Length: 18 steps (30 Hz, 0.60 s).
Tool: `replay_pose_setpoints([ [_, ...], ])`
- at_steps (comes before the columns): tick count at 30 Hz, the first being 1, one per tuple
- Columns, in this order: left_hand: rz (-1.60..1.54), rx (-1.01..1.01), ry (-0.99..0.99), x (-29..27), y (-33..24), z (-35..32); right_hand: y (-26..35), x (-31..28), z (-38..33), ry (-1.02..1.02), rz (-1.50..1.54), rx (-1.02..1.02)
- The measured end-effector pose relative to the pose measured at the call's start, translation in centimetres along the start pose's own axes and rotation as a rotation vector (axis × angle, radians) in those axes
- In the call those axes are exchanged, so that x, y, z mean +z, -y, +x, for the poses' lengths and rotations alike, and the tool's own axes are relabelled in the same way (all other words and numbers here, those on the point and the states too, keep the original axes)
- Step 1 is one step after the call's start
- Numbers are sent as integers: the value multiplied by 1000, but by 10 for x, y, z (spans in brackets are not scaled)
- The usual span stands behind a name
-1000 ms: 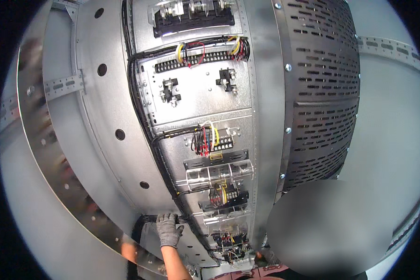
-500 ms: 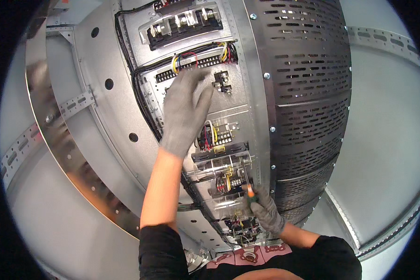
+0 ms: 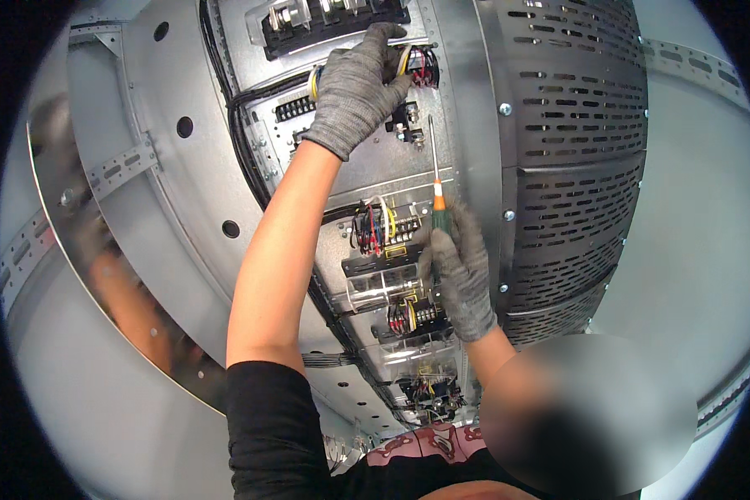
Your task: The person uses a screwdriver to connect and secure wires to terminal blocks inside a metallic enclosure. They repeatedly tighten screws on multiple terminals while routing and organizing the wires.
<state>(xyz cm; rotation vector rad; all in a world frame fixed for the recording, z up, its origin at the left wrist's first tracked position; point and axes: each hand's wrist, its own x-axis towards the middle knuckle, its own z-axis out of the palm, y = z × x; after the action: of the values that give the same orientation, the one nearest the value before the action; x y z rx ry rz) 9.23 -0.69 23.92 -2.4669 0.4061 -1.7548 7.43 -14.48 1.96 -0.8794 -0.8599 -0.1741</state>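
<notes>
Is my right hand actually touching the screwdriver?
Touching: the head view shows the gloved right hand closed around the green part of the screwdriver's handle.

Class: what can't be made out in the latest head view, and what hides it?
All in the head view:
- Middle of the upper terminal strip: covered by the left hand.
- Lower end of the screwdriver handle: inside the right hand.
- Top of the black block: cut off by the upper edge.
- Most of the right forearm: behind a blurred patch.
</notes>
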Motion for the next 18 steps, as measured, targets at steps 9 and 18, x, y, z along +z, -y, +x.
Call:
replay_pose_setpoints([
  [9, -317, -24, -46, 20, 17, -16, 1, 17, 45, -78, -34, 50],
  [18, -339, 25, -73, 28, 20, -15, 0, 18, 50, -139, -125, 14],
])
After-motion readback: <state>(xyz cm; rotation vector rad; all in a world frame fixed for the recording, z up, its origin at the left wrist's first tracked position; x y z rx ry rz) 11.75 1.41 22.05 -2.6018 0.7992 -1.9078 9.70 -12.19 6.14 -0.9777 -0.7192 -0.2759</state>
